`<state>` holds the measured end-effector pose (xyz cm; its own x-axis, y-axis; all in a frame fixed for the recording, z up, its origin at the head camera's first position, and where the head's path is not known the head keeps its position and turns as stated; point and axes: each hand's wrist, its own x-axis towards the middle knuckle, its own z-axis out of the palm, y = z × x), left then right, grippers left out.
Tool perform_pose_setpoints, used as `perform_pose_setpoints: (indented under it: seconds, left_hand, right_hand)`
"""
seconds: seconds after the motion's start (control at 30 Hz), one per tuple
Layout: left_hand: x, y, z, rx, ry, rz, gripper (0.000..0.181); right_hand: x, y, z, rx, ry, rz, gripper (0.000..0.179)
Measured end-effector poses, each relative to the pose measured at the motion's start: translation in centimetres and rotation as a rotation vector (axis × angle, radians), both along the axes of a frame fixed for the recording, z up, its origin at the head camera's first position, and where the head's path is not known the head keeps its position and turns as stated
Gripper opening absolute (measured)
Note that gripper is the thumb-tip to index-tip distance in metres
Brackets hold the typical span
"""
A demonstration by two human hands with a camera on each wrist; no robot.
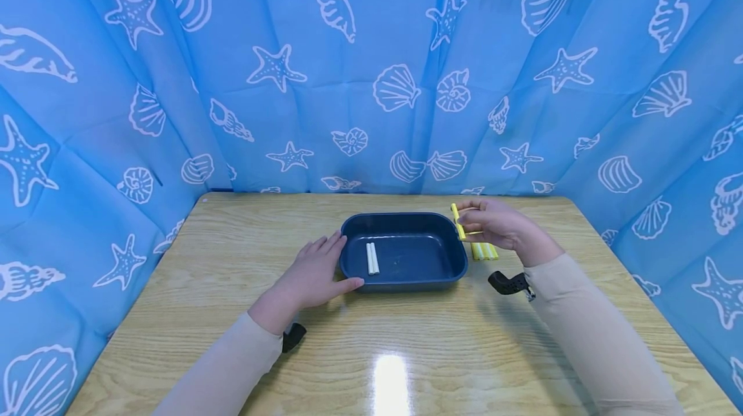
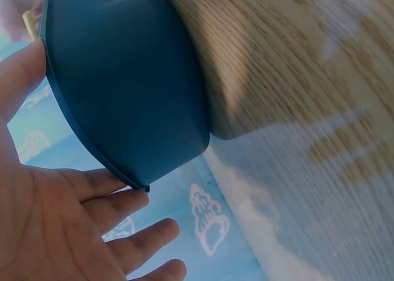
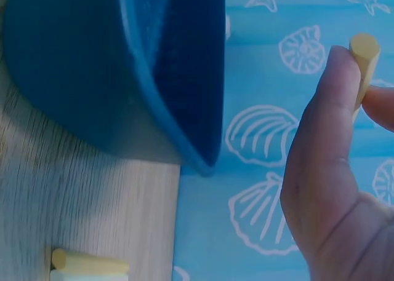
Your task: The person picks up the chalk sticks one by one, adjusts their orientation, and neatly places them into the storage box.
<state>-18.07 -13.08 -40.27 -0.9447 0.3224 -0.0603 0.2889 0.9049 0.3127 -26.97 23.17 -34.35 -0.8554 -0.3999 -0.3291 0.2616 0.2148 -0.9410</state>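
A dark blue rectangular tub (image 1: 418, 258) stands on the table, with two white chalk sticks (image 1: 373, 258) side by side near its left end. My left hand (image 1: 313, 273) rests at the tub's left end, its fairly straight fingers and thumb touching the rim. Above the tub's right end, my right hand (image 1: 502, 222) pinches a yellow chalk stick (image 3: 364, 56) between thumb and fingertips. The stick is tilted, and its top end shows in the right wrist view. Just below that hand lies a small row of yellow and white chalk sticks (image 1: 484, 251), partly hidden by the hand in the head view.
The wooden table (image 1: 261, 222) runs back to a blue curtain (image 1: 360, 100) with white shells and starfish, which also surrounds its sides. Black wrist mounts (image 1: 507, 283) hang under both forearms. A light glares off the table in front of the tub.
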Motion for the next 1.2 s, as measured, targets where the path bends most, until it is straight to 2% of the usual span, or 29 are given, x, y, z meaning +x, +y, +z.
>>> perform_pose_setpoints:
  seconds: [0.17, 0.5, 1.2]
  left_hand:
    - [0.0, 0.0, 0.0, -0.002, 0.001, -0.007, 0.098]
    - [0.0, 0.1, 0.0, -0.005, 0.003, 0.001, 0.098]
    - [0.0, 0.0, -0.2, 0.001, 0.009, -0.001, 0.097]
  right_hand:
    - [-0.1, -1.1, 0.4, -0.02, -0.019, 0.013, 0.035]
    - [-0.9, -3.5, 0.7, 0.05, -0.036, 0.062, 0.057]
    - [-2.2, -8.5, 0.3, 0.124, -0.135, 0.127, 0.044]
